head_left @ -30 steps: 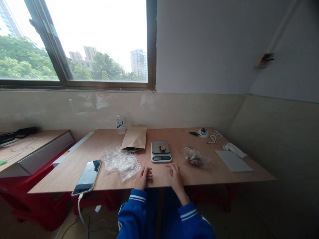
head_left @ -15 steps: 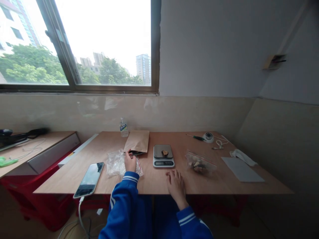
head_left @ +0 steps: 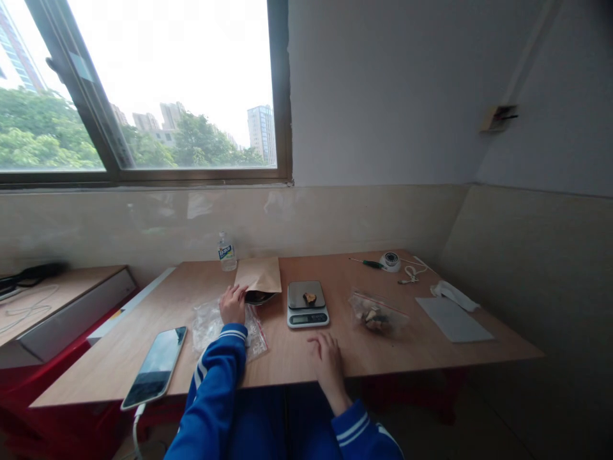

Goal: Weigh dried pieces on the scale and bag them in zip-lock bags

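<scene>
My left hand (head_left: 233, 305) is at the near left corner of a brown paper bag (head_left: 261, 275), with its fingers closed on the bag's edge. The bag lies flat, its mouth facing me and gaping over a dark inside. Under and beside that hand spreads a crumpled clear plastic bag (head_left: 205, 329). My right hand (head_left: 327, 358) rests at the table's front edge, loosely open and holding nothing. Just beyond it stands a kitchen scale (head_left: 306, 304), with a small brown dried piece (head_left: 310, 298) on its plate. A clear zip bag (head_left: 376, 317) of similar-looking pieces lies to the right.
A phone (head_left: 156, 365) on a charging cable lies at the left front. Behind the paper bag stands a plastic bottle (head_left: 227, 253). At the back right are a screwdriver (head_left: 371, 263) and a white dome camera (head_left: 390, 260). White sheets (head_left: 453, 319) lie at the right.
My left hand has shifted from the middle of the paper bag's mouth to its left corner, and the mouth gapes wider. The view has turned slightly right. My right hand stays near the table edge.
</scene>
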The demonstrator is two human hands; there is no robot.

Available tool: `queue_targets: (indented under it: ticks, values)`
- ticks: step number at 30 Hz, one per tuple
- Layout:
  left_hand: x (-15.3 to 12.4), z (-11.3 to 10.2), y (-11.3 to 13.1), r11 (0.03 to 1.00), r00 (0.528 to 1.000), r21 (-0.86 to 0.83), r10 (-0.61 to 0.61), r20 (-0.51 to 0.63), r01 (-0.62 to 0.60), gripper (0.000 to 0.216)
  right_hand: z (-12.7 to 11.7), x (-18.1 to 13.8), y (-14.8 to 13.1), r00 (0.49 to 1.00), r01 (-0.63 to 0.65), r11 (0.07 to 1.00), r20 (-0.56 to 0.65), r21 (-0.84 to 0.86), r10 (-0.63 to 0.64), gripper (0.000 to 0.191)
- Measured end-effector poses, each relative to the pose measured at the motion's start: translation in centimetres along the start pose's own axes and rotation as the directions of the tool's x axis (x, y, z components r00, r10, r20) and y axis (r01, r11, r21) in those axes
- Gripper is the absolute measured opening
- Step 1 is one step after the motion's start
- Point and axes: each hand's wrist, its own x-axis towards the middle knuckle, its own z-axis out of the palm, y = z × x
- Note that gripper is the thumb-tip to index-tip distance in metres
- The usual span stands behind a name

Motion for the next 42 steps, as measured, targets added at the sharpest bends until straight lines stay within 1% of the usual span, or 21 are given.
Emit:
queue_targets:
  ticks: [1,2,3,4,6,8,10,12,15,17,19,21,23,27,31,36,39,42]
  values:
    - [-0.1,-0.1,0.6,0.998,0.998,-0.024,0.055,-0.034,-0.056,0.024,0.2,-0.1,-1.4,0.999,0.047,0.995,0.014,0.088,-0.048,0.032]
    - [-0.2,-0.2,1.3,0.993,0.993,-0.054,0.100,-0.062,-0.104,0.024,0.5,-0.1,-2.9,0.991,0.125,0.980,0.036,0.158,-0.132,0.035]
    - [-0.3,-0.3,1.9,0.987,0.987,-0.088,0.130,-0.089,-0.138,0.025,0.9,0.0,-4.4,0.971,0.204,0.958,0.079,0.201,-0.224,0.036]
    - [-0.6,-0.4,2.4,0.981,0.983,-0.117,0.144,-0.112,-0.157,0.025,1.4,0.1,-5.9,0.951,0.254,0.939,0.117,0.232,-0.286,0.037]
    - [-1.2,-0.5,3.0,0.974,0.982,-0.162,0.139,-0.130,-0.160,0.025,2.5,0.5,-8.0,0.932,0.279,0.921,0.155,0.273,-0.329,0.039]
    - [-2.1,-0.7,3.1,0.976,0.987,-0.183,0.090,-0.136,-0.115,0.026,3.5,1.4,-9.1,0.938,0.260,0.919,0.150,0.295,-0.313,0.042]
    - [-3.0,-0.7,3.0,0.980,0.990,-0.191,0.023,-0.142,-0.050,0.027,4.5,2.4,-9.1,0.942,0.252,0.924,0.147,0.287,-0.303,0.046]
    - [-3.8,-0.8,2.9,0.978,0.990,-0.207,-0.024,-0.139,-0.006,0.028,5.6,3.6,-8.7,0.934,0.266,0.933,0.176,0.243,-0.312,0.050]
    - [-4.5,-1.0,3.0,0.971,0.992,-0.239,-0.052,-0.112,0.024,0.028,7.2,5.3,-8.4,0.917,0.306,0.939,0.219,0.154,-0.335,0.052]
    - [-4.6,-1.2,3.1,0.967,0.992,-0.251,-0.071,-0.104,0.043,0.029,8.1,6.5,-8.6,0.907,0.335,0.939,0.243,0.083,-0.345,0.052]
    - [-4.6,-1.2,3.1,0.966,0.992,-0.253,-0.082,-0.096,0.055,0.029,8.8,7.6,-9.1,0.902,0.333,0.943,0.301,-0.030,-0.309,0.049]
    - [-4.5,-1.1,2.9,0.967,0.992,-0.245,-0.087,-0.088,0.063,0.030,9.5,8.6,-9.7,0.904,0.298,0.944,0.358,-0.140,-0.232,0.045]
    - [-4.5,-1.0,2.8,0.970,0.992,-0.232,-0.097,-0.086,0.075,0.030,10.1,9.3,-10.2,0.911,0.254,0.946,0.379,-0.202,-0.164,0.043]
    - [-4.5,-1.1,3.1,0.975,0.990,-0.202,-0.111,-0.083,0.093,0.032,11.3,9.7,-10.4,0.932,0.173,0.952,0.353,-0.251,-0.076,0.038]
    - [-4.7,-1.4,3.6,0.972,0.988,-0.208,-0.127,-0.093,0.105,0.033,11.5,9.7,-10.1,0.951,0.113,0.955,0.310,-0.273,-0.024,0.035]
    - [-4.6,-1.7,3.8,0.971,0.991,-0.217,-0.117,-0.073,0.098,0.033,10.8,9.0,-9.8,0.967,0.115,0.965,0.247,-0.235,-0.055,0.034]
    - [-4.6,-1.8,3.7,0.971,0.991,-0.222,-0.112,-0.072,0.093,0.031,10.7,7.9,-9.7,0.981,0.132,0.980,0.162,-0.146,-0.108,0.030]
    - [-4.6,-1.7,3.5,0.969,0.988,-0.228,-0.119,-0.101,0.094,0.031,10.9,6.8,-9.5,0.985,0.154,0.987,0.081,-0.054,-0.150,0.027]
